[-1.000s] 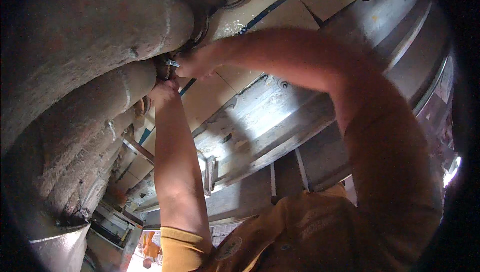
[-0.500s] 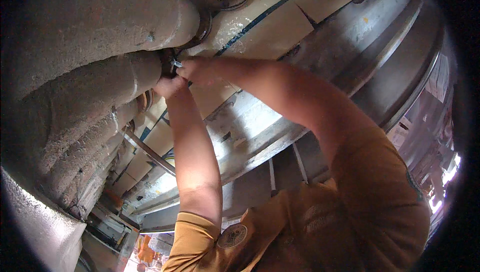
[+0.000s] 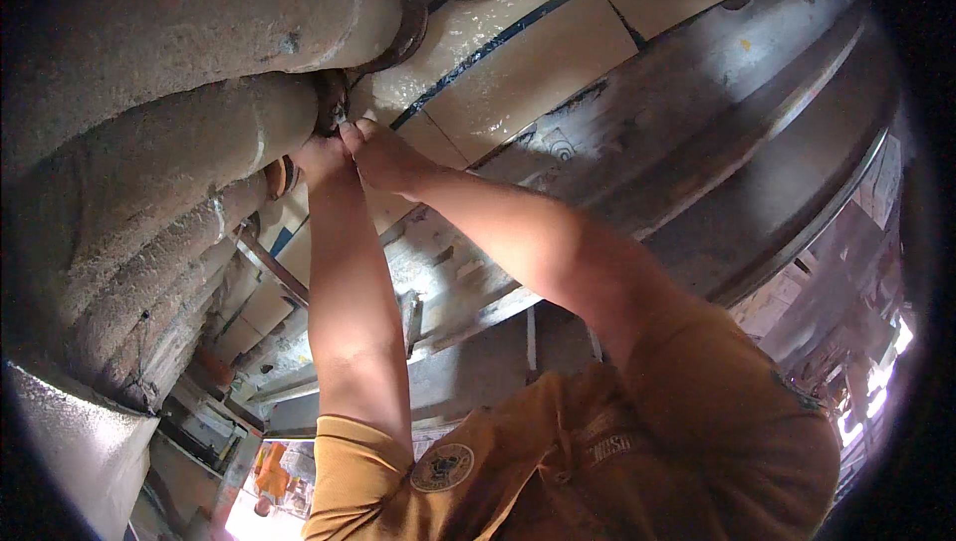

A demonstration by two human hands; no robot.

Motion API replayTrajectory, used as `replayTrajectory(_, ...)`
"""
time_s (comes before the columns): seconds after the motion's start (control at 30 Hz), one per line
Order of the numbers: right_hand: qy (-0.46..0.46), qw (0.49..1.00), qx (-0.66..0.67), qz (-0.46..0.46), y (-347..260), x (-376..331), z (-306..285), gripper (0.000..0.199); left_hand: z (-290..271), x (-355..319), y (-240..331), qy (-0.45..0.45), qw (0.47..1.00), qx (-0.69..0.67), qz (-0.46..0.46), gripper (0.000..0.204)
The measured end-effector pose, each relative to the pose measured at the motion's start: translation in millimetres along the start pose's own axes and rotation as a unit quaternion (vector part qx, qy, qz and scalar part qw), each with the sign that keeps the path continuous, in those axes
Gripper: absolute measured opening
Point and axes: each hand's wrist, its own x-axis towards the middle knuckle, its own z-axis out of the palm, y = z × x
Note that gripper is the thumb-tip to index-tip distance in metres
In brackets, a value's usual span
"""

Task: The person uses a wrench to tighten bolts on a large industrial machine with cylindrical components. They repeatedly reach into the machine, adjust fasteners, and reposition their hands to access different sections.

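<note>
Lower in the frame than half a second ago, the right forearm has swung down, and the right hand has drawn in against the left hand; the pale metal piece that showed at the right fingertips is now mostly lost from sight. From my end of the feed, I see the two hands touching, left of centre in the upper half of the frame. I make out the right fingers as curled, with the thumb side toward the left hand, but I cannot tell whether they grip anything. I cannot read the left fingers either, since they reach up behind the wrist and out of my sight.

Just above the hands I find the dark fitting, at the right end of the lower wrapped pipe. A thicker wrapped pipe crosses above it in the upper left of the frame. To the right of the hands I see cream panels edged by a dark blue strip, and below those a worn grey metal beam slants toward the upper right. Left of the left forearm I notice a narrow metal bar. At the bottom of my view, a mustard shirt bears a round emblem; a small orange shape shows at lower left.
</note>
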Motion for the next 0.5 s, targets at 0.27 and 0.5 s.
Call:
replayTrajectory(0.27, 0.007, 0.999, -0.047, 0.011, 9, 3, 4, 0.037, 1, 12, -12, -0.028, 0.999, 0.03, 0.032, 0.047)
replayTrajectory(0.5, -0.023, 0.999, 0.017, 0.045, 4, 3, -4, 0.051, -8, 17, -8, -0.028, 0.998, 0.036, 0.04, 0.047)
